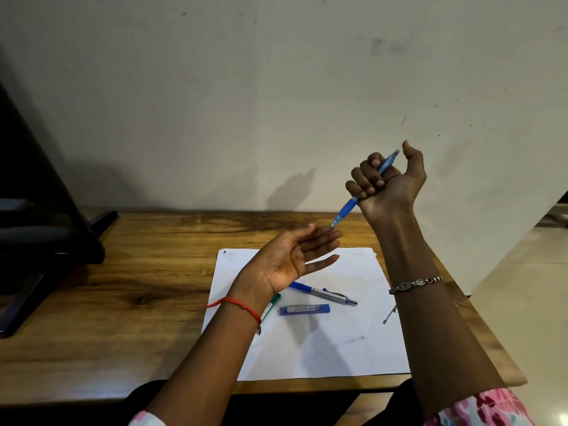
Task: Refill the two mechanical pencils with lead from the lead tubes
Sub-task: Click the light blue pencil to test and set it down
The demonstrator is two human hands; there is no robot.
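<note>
My right grip (379,182) fists blue pencil (362,192), tip down; left hand (295,256) open, empty, just below tip. Probably checking for lead; next, fetch tube (304,309).

Green lead tube (274,302), lower centre: mostly hidden under left wrist. Blue pencil (349,207) mid-barrel covered by right hand (384,182) fingers. Blue tube (304,309) label print too small to read. Dark stand (46,235) cut by left edge.

The light is dim and soft. Shadows of the arms fall on the wall (292,189) and on the white paper (322,348). The picture is sharp, but the tabletop (123,272) edges bend from wide-angle distortion.
</note>
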